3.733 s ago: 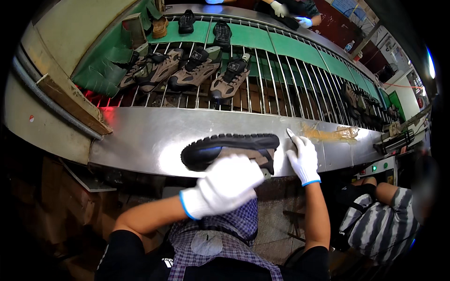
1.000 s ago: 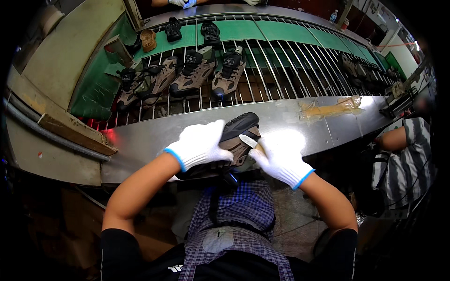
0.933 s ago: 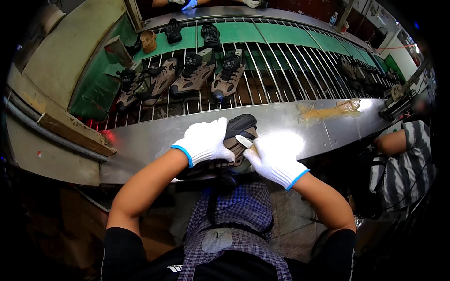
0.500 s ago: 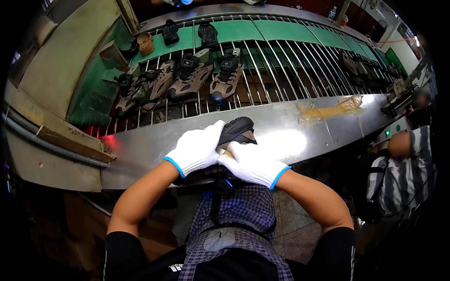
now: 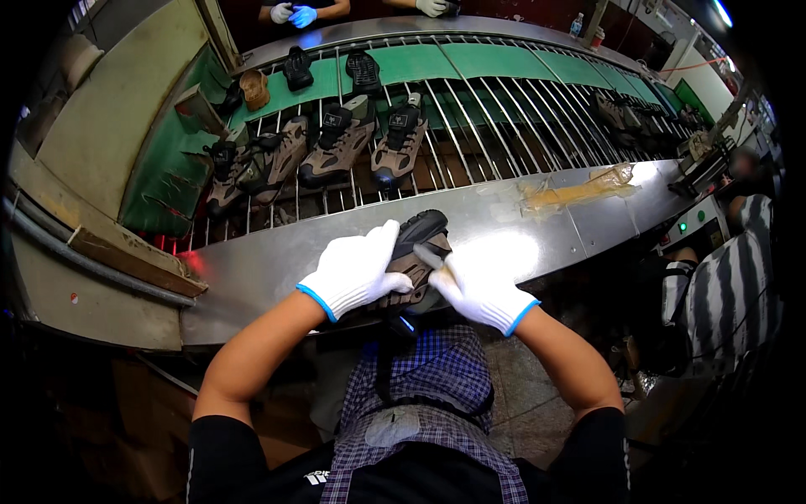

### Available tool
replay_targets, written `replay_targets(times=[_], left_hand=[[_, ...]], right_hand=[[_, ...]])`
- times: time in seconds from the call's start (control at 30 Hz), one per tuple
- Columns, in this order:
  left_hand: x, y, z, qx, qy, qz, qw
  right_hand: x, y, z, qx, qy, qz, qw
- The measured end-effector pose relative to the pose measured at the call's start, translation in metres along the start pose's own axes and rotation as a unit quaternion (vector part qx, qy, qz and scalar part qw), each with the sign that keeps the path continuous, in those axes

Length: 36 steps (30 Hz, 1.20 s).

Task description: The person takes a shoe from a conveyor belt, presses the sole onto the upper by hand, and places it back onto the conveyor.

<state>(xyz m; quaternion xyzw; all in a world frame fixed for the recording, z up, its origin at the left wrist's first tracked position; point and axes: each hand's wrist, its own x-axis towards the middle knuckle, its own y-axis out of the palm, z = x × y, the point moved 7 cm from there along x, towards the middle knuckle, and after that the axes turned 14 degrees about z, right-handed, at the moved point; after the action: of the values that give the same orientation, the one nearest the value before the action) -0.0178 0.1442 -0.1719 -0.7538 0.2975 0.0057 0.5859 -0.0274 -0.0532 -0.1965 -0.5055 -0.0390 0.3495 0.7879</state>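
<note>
A brown and black shoe (image 5: 410, 270) is held over the near metal edge, its dark sole side turned up and away from me. My left hand (image 5: 348, 270), in a white knit glove with a blue cuff, grips the shoe from the left, thumb across its brown side panel. From the right comes my right hand (image 5: 489, 291), gloved alike, with closed fingers around a slim tool (image 5: 428, 255). The tool's greyish tip lies against the shoe's side; its kind cannot be made out. Part of the shoe is hidden under both gloves.
Several matching shoes (image 5: 398, 144) stand on the metal rod conveyor (image 5: 478, 134), left of centre. Two black soles (image 5: 363, 71) and a tan shoe last (image 5: 253, 89) lie on the green belt (image 5: 411, 63). Co-workers' gloved hands (image 5: 302, 15) show at the far side; another person sits right.
My right hand has shifted slightly right, showing the tool's tip and more of the shoe's brown side. My left thumb now lies across that side. The view has tilted up a little.
</note>
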Motion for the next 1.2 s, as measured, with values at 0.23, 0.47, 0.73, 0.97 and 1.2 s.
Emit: replay_targets(times=[0.23,0.47,0.73,0.97,1.2], left_hand=[[-0.02,0.003,-0.011,0.026,0.003,-0.041,0.999],[-0.057,-0.032,0.009,-0.071,-0.02,-0.107,0.991],[-0.088,-0.074,0.05,-0.396,0.143,-0.313,0.852],[-0.096,-0.033,0.09,-0.455,0.127,-0.437,0.766],[-0.126,-0.003,0.113,-0.534,0.09,-0.413,0.732]], right_hand=[[-0.041,0.08,-0.053,0.613,0.145,0.027,0.776],[-0.004,0.062,0.006,0.678,-0.012,-0.069,0.732],[-0.014,-0.097,0.105,0.14,-0.141,-0.244,0.949],[0.026,-0.102,0.137,-0.015,-0.181,-0.178,0.967],[0.008,0.008,0.161,-0.058,-0.222,-0.058,0.972]])
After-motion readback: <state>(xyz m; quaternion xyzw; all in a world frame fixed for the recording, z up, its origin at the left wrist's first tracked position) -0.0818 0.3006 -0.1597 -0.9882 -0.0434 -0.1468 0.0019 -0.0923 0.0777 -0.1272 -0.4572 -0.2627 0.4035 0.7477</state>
